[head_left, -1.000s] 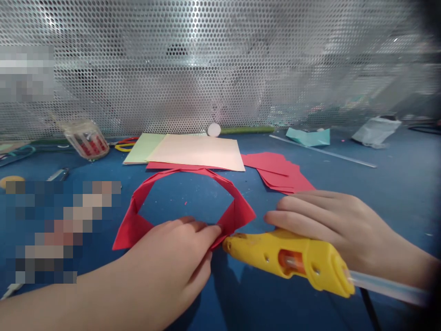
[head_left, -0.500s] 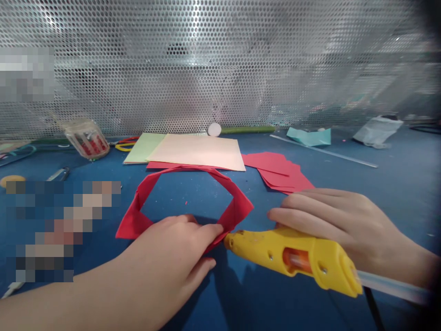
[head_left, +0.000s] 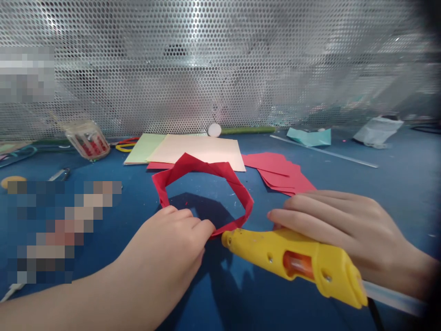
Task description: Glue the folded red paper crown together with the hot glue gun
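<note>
My left hand (head_left: 172, 248) pinches the near end of a folded red paper ring (head_left: 203, 168), which now stands tilted up off the blue table (head_left: 379, 193). My right hand (head_left: 341, 230) lies over a yellow hot glue gun (head_left: 292, 262), fingers stretched along its top. The gun's nozzle points left and sits right beside the pinched end of the ring. A clear glue stick (head_left: 392, 294) pokes out of the gun's back.
Behind the ring lie peach and green paper sheets (head_left: 196, 149) and a fan of red paper pieces (head_left: 279, 170). A plastic jar (head_left: 86, 138) lies at the left, with yellow and red scissors handles (head_left: 126, 145) near it. A perforated metal screen (head_left: 220, 64) walls the back.
The red paper ring, lying flat and wide before, has been lifted and drawn into a tighter loop. My left hand has curled closed on its near end. The glue gun stayed almost still.
</note>
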`<state>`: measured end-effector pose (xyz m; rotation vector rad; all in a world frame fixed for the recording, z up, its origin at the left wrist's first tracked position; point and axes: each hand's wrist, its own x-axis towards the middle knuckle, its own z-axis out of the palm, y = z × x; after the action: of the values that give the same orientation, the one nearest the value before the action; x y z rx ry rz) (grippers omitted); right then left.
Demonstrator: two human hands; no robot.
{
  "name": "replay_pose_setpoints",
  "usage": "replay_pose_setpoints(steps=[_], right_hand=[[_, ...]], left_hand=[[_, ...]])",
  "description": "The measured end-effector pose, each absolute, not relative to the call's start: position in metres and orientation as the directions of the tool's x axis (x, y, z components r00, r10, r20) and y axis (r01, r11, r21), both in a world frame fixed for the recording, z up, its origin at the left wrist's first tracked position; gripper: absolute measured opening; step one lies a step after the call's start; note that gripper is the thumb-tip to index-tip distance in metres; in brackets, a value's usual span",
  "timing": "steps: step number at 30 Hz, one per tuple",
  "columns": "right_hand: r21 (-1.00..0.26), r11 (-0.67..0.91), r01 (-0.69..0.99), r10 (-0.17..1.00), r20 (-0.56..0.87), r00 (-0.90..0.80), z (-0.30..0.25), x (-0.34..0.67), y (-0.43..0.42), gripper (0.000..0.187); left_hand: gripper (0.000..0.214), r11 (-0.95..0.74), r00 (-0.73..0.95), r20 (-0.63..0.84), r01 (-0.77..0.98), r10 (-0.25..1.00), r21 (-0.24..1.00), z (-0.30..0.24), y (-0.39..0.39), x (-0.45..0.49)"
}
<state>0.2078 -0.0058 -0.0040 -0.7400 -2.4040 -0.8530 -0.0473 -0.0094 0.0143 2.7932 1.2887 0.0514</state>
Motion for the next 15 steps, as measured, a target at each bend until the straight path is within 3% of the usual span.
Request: replay_pose_setpoints(steps=[5,9,12,15], right_hand=[[0.419,0.666,0.617,0.323,0.583,-0.745,-0.004,0.208,-0.006,0.02],[0.42,0.658,0.626,0.328,0.588,-0.739,-0.004,0.211,-0.007,0.024],[0.411,0.655,0.634,0.33,0.599,-0.729,-0.004,0.213,-0.007,0.026],[0.451,0.63,0.632,0.338,0.573,-0.746,-0.004,0.214,-0.007,0.023]], left_hand=[[0.006,-0.733,0.713,0.225,0.681,0.664,0.005,0.0,-0.007,-0.049],[0.022,-0.777,0.753,0.319,0.625,0.575,-0.076,-0.01,-0.002,-0.054],[0.029,-0.785,0.76,0.349,0.611,0.548,-0.099,-0.012,-0.001,-0.057],[0.027,-0.772,0.744,0.297,0.635,0.598,-0.037,-0.008,0.0,-0.058]])
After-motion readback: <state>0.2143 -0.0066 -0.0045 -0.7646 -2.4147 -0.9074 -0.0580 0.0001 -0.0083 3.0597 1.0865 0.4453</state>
